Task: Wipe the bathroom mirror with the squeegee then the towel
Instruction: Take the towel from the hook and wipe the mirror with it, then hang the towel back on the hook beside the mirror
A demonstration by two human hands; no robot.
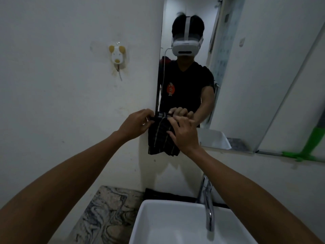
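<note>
A dark striped towel [161, 138] hangs at the lower left corner of the bathroom mirror [228, 85]. My left hand [136, 125] pinches the towel's top left edge against the mirror's left side. My right hand [183, 133] grips its top right part and lies over the cloth. Both hands press it near the mirror's bottom left. A green squeegee [311, 147] rests on the mirror's lower ledge at the far right, away from both hands. The mirror reflects a person in a black shirt with a white headset.
A white basin [154, 224] with a chrome tap [208, 205] stands below my arms. A marbled counter [103, 213] lies left of it. A dog-shaped wall hook [117, 56] is stuck to the white wall left of the mirror.
</note>
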